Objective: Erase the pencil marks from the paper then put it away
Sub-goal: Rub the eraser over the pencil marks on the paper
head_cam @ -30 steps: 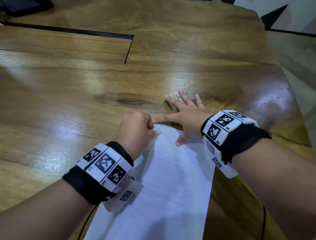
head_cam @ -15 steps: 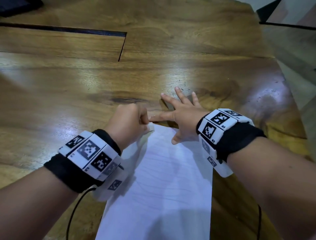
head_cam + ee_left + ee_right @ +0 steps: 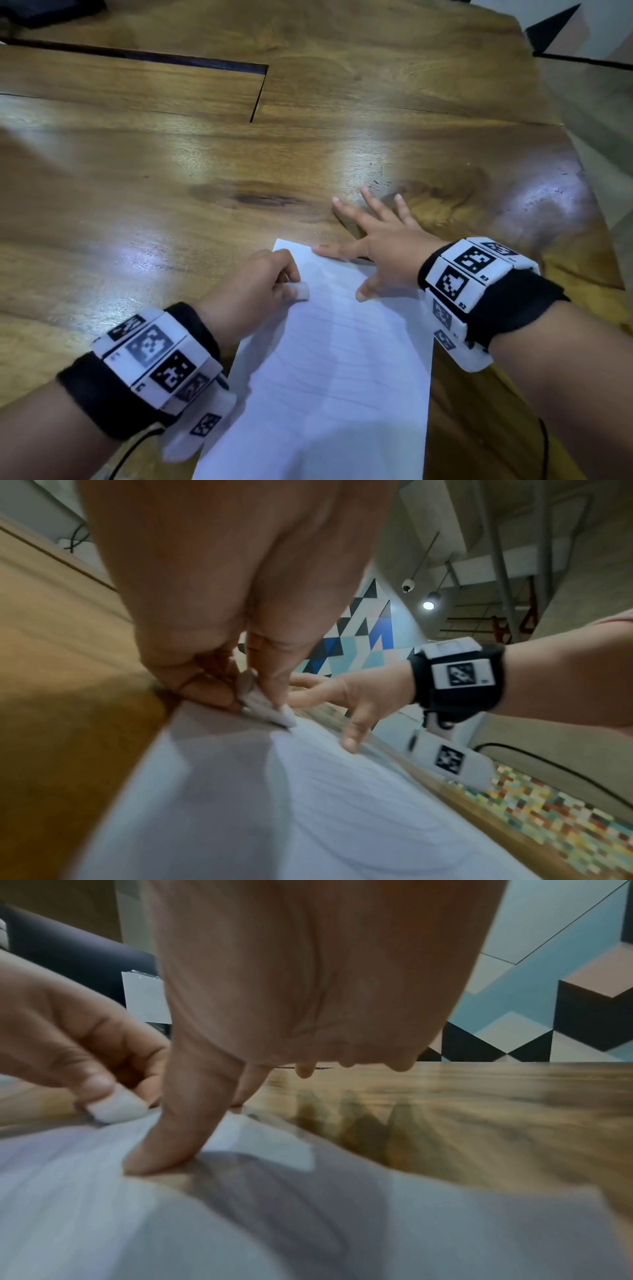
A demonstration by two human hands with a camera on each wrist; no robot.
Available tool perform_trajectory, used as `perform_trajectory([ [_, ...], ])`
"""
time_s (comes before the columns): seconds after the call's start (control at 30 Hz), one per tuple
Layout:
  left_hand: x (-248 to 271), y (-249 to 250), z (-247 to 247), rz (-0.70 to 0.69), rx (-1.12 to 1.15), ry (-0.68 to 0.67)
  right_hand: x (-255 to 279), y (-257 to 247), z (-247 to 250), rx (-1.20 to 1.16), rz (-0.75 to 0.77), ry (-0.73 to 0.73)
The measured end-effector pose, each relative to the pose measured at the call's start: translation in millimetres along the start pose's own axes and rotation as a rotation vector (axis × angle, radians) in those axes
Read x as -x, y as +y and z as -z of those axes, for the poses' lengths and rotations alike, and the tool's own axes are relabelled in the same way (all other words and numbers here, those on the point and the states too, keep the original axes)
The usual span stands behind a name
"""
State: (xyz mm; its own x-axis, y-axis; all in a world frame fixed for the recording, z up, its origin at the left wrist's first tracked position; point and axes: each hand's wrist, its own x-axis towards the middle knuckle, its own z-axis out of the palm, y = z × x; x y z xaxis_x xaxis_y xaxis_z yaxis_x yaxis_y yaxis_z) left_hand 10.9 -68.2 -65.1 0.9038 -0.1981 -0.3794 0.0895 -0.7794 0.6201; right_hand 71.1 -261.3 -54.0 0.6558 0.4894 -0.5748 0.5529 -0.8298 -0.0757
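A white sheet of paper [image 3: 329, 377] with faint pencil lines lies on the wooden table [image 3: 171, 171], running toward me. My left hand [image 3: 253, 291] pinches a small white eraser [image 3: 301, 291] and holds it against the paper near its far left corner. The wrist views show the eraser [image 3: 267, 707] [image 3: 116, 1107] touching the sheet. My right hand [image 3: 376, 246] lies spread flat, its thumb [image 3: 164, 1145] and forefinger pressing on the far edge of the paper [image 3: 240, 1218], the other fingers on the bare wood.
A dark slot [image 3: 137, 56] cuts across the tabletop at the far left. A dark object [image 3: 44, 12] sits at the far left corner. The table's right edge [image 3: 582, 164] drops off to the floor.
My left hand has drawn back toward me along the paper with the eraser, uncovering the sheet's far left corner. My right hand has stayed pressed on the far edge.
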Motion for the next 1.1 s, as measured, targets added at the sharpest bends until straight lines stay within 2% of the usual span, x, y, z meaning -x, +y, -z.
perform_trajectory([
  [0.1,-6,-3,6,0.003,0.007,0.007,4,-1,-9,-0.026,0.004,-0.004],
  [0.3,-16,14,-2,-0.022,-0.067,0.201,2,-2,-8,-0.009,-0.016,-0.014],
  [0.43,-24,24,-3,-0.022,-0.087,0.28,2,-2,-8,0.024,-0.039,-0.025],
  [0.63,-12,21,-4,0.014,-0.083,0.158,3,-3,-7,0.054,-0.051,-0.033],
  [0.73,-21,26,-2,0.059,-0.06,0.297,3,-3,-8,0.044,-0.057,-0.024],
  [0.8,-22,27,-3,0.051,-0.077,0.322,3,-4,-8,0.039,-0.061,-0.018],
  [0.9,-13,24,-6,0.001,-0.102,0.179,4,-4,-7,0.031,-0.062,-0.02],
  [0.97,-13,23,-4,-0.012,-0.104,0.144,4,-5,-7,0.028,-0.066,-0.018],
  [1.1,-25,28,-4,-0.008,-0.109,0.284,5,-5,-6,0.024,-0.075,-0.03],
])
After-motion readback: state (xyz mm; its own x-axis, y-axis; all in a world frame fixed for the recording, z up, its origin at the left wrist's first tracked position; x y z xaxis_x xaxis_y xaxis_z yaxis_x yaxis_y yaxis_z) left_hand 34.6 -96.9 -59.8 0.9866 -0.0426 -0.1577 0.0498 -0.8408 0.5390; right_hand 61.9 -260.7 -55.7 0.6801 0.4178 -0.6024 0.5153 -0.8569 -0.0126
